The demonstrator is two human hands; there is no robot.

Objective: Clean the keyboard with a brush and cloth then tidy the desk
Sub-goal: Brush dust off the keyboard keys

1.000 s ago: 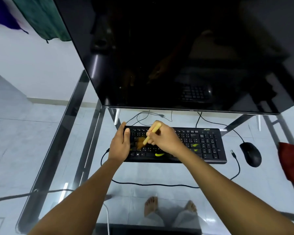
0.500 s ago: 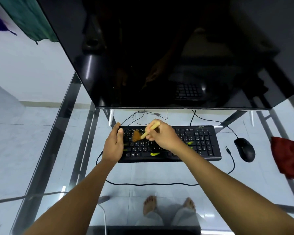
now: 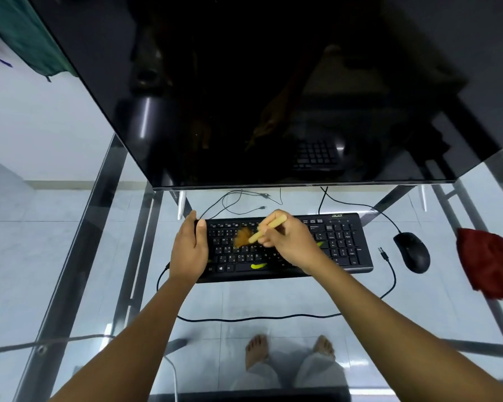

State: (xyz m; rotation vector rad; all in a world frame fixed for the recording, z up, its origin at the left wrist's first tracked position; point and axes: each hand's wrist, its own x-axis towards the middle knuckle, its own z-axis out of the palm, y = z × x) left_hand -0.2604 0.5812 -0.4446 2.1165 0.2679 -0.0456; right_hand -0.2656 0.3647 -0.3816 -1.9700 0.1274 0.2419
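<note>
A black keyboard (image 3: 340, 242) lies on the glass desk (image 3: 244, 297) below the monitor. My right hand (image 3: 288, 242) grips a wooden-handled brush (image 3: 266, 229), whose brown bristles (image 3: 242, 236) rest blurred on the keys left of centre. My left hand (image 3: 190, 250) holds the keyboard's left end, thumb on top and fingers over the edge. Small yellow-green bits (image 3: 258, 266) lie on the space bar and near my right wrist. A red cloth (image 3: 488, 265) sits at the desk's right side.
A large dark monitor (image 3: 273, 97) overhangs the back of the desk. A black mouse (image 3: 412, 252) lies right of the keyboard. Black cables (image 3: 273, 317) loop in front of and behind the keyboard, with a loose plug (image 3: 383, 253). My bare feet show through the glass.
The brush has swept over the keyboard's left-centre keys, up to the top rows and then slightly down and right. My left hand kept its hold on the keyboard's left end.
</note>
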